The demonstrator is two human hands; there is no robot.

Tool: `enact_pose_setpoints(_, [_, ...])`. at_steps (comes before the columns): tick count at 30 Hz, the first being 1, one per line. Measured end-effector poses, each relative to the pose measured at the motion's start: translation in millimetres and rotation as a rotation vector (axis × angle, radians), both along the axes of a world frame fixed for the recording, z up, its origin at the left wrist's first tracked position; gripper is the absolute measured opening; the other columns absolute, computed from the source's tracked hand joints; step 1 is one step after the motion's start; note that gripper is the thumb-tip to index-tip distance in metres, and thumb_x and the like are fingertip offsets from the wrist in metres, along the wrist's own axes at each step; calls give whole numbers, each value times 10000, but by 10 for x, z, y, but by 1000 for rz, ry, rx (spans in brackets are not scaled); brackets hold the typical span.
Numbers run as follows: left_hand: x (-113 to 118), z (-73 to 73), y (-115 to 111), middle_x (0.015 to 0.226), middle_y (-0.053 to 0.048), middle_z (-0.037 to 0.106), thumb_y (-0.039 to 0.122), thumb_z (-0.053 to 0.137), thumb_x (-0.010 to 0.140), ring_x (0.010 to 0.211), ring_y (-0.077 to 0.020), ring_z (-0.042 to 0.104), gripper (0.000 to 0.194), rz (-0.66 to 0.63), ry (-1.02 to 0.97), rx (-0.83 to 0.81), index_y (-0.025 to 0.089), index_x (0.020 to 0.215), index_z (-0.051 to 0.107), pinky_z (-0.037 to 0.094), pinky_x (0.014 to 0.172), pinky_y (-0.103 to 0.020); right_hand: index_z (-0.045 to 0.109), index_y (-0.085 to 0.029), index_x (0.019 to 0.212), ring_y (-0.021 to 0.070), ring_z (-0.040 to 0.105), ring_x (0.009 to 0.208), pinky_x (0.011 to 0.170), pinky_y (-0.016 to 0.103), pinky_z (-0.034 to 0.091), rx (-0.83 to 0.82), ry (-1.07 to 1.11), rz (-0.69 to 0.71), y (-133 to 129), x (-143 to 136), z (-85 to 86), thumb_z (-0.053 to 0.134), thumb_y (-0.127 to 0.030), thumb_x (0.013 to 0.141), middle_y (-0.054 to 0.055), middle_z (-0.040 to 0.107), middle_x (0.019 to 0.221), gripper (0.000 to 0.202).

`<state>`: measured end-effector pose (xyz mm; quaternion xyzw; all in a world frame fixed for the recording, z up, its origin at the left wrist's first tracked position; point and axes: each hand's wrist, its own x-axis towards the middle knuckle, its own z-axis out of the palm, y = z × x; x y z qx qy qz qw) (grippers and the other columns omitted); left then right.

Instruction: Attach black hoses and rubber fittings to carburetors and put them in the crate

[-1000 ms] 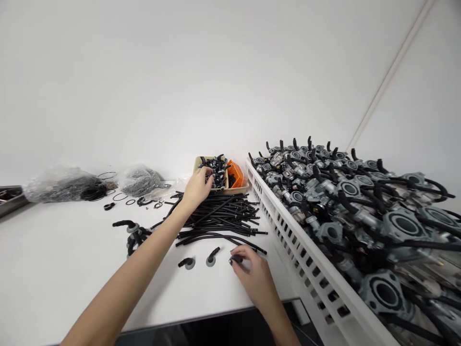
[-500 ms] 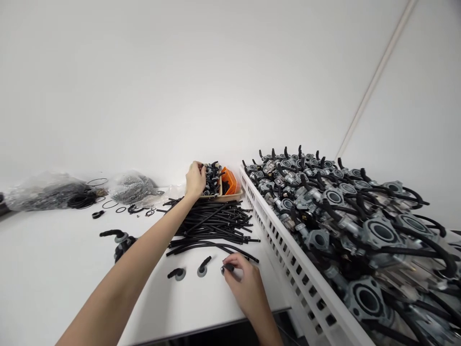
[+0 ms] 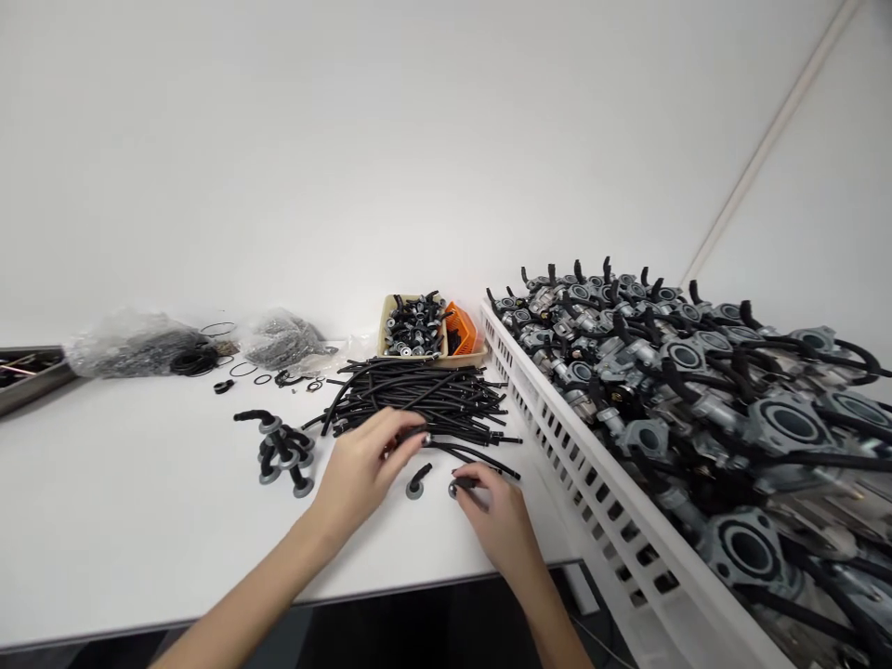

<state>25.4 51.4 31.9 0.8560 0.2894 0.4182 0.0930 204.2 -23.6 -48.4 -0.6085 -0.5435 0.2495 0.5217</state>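
My left hand (image 3: pixel 366 460) is closed on a small black elbow piece (image 3: pixel 418 432), its shiny end showing at the fingertips, above the front of the hose pile. Closer to the table edge, my right hand (image 3: pixel 502 516) pinches another black elbow piece (image 3: pixel 465 482) with a round grey cap, low over the table. Between the two hands, a similar capped elbow piece (image 3: pixel 416 485) stands on the white table. Left of my left hand is a stacked cluster of such pieces (image 3: pixel 282 451). Black rubber hoses (image 3: pixel 425 395) lie piled beyond my hands.
A tan tray (image 3: pixel 382 321) of capped pieces and an orange basket (image 3: pixel 465 327) stand at the back. The white crate (image 3: pixel 592 474) on the right is heaped with metal parts with hoses. Plastic bags (image 3: pixel 132 344), loose rings (image 3: pixel 261 379) and a metal tray (image 3: pixel 34 390) lie left.
My left hand has come back from the tan tray toward me and now holds an elbow piece. My right hand keeps its pinch. The view has shifted somewhat.
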Motion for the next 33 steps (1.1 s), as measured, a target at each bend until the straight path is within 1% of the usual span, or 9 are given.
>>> enact_pose_setpoints(5, [13, -366, -335, 858, 7, 707, 211, 589, 913, 683, -116, 662, 147, -52, 72, 184, 211, 1058, 565, 492, 638, -213, 682, -216, 993, 249, 693, 943, 865, 399, 559, 28, -23, -6, 18, 13, -48, 513, -161, 814, 73, 738, 1008, 252])
enact_pose_setpoints(8, [151, -468, -395, 731, 23, 663, 245, 607, 901, 595, -115, 625, 107, -11, 25, 161, 197, 991, 577, 469, 563, -219, 660, -220, 1074, 264, 673, 1013, 904, 434, 541, 87, -23, -21, -5, 20, -69, 545, -172, 810, 87, 720, 1085, 291])
enact_pose_setpoints(12, [295, -486, -373, 641, 36, 585, 263, 616, 887, 537, -96, 545, 95, -3, -104, -70, 192, 834, 584, 437, 519, -200, 661, -252, 1073, 268, 588, 1173, 1014, 471, 461, 315, -21, -42, -97, 56, -49, 557, -188, 854, 91, 660, 1215, 251])
enact_pose_setpoints(15, [331, -514, -368, 666, 16, 599, 251, 601, 896, 574, -101, 554, 118, -40, -136, -85, 183, 800, 587, 431, 533, -200, 656, -281, 1104, 253, 568, 1192, 1025, 467, 449, 386, -49, 45, -145, 82, -26, 550, -194, 889, 80, 641, 1240, 256])
enact_pose_setpoints(18, [328, -568, -379, 669, 9, 598, 224, 562, 919, 589, -98, 562, 150, -74, -141, -41, 178, 777, 579, 424, 539, -192, 671, -296, 1083, 251, 581, 1148, 989, 456, 473, 390, -136, 91, -150, 75, -22, 593, -172, 872, 64, 684, 1141, 256])
enact_pose_setpoints(22, [335, -612, -376, 646, 17, 585, 205, 570, 909, 563, -89, 553, 151, -44, -168, -18, 177, 761, 557, 415, 523, -183, 688, -294, 1039, 257, 584, 1121, 950, 442, 493, 384, -165, 99, -157, 54, -18, 634, -154, 847, 52, 717, 1018, 244])
enact_pose_setpoints(27, [348, -624, -356, 620, 37, 580, 217, 577, 901, 522, -79, 545, 127, -45, -181, -61, 189, 784, 539, 417, 497, -176, 699, -282, 974, 247, 595, 1094, 925, 402, 497, 347, -74, 124, -173, 72, -15, 627, -162, 850, 48, 720, 946, 187])
enact_pose_setpoints(30, [314, -625, -343, 662, 36, 598, 214, 572, 904, 536, -79, 556, 63, -36, -186, -85, 198, 851, 540, 440, 510, -175, 701, -259, 910, 241, 622, 1051, 880, 368, 517, 297, 40, 79, -166, 89, -51, 654, -176, 820, 62, 700, 992, 131])
enact_pose_setpoints(33, [274, -630, -325, 717, 31, 599, 174, 557, 900, 599, -89, 570, 48, 54, -258, -95, 215, 911, 535, 478, 584, -188, 675, -237, 869, 226, 661, 978, 852, 350, 535, 301, 222, 0, -156, 112, -91, 661, -166, 787, 62, 696, 988, 109])
